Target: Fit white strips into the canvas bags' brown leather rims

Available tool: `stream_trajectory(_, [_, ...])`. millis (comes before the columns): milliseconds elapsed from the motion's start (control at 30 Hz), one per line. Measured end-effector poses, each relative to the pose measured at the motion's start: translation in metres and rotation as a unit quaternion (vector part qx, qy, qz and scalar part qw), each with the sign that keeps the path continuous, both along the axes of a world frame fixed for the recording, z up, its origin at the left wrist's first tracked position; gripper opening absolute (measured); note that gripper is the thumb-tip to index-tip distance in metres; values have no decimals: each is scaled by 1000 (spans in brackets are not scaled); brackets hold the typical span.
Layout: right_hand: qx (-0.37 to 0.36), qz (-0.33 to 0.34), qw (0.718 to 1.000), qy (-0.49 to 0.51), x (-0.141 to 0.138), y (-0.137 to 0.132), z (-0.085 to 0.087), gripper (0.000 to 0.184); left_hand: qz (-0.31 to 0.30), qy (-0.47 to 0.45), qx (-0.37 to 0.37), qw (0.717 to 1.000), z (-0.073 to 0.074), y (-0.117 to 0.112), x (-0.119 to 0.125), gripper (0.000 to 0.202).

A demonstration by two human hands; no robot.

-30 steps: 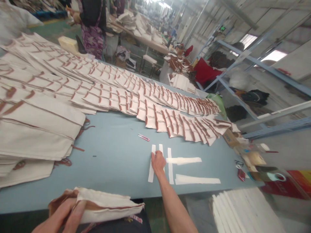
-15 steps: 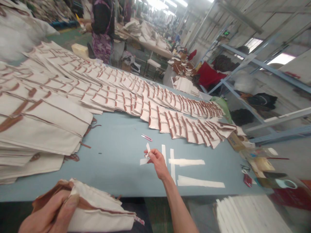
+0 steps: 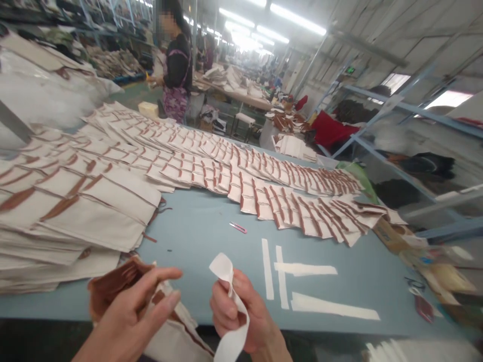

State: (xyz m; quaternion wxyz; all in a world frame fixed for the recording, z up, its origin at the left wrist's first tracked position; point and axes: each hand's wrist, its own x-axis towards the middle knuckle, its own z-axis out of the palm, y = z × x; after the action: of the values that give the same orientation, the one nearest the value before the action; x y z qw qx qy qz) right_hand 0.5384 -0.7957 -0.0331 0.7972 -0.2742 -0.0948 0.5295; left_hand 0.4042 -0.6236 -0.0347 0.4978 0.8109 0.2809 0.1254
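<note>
Low in the view is my left hand (image 3: 139,306), over a cream canvas piece with a brown lining (image 3: 116,281). Its index finger and thumb are spread apart, with the canvas against the hand; the other fingers are hidden. Right of it, my right hand (image 3: 241,306) is closed around a white strip (image 3: 222,266). One end of the strip stands above the fingers and the rest curls down past the palm. Several more white strips (image 3: 305,269) lie on the blue-green table (image 3: 199,236) to the right. Small pink thread snips (image 3: 238,228) rest beyond my hands.
Long overlapping rows of cream pieces with brown trim (image 3: 260,198) cover the table's far part. A thick stack of them (image 3: 101,216) stands at left. A cardboard box (image 3: 390,236) sits at the right end. A co-worker (image 3: 177,75) stands behind the table.
My right hand has come back from the table towards my left hand, bringing the white strip. My left thumb and index finger have parted from their pinch on the canvas. The view has tilted up.
</note>
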Motion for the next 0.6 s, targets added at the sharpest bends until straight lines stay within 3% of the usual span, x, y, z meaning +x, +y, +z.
stream_trajectory(100, [-12,22,1000,-4,-9,4,-1,46,-22,25,-128,991,30,-15,9,37])
stream_trajectory(200, [-35,50,998,-7,-16,6,-4,45,-42,24,-189,981,47,-18,16,35])
stream_trajectory(367, [-81,75,994,-10,-21,6,-4,48,-86,37,-220,971,43,-14,22,40])
stream_trajectory(467, [-118,75,990,-30,-19,5,-10,50,-83,22,-260,962,41,-16,21,45])
stream_trajectory(600, [-127,101,985,-53,-10,4,-20,70,-59,49,-298,952,48,-17,16,42])
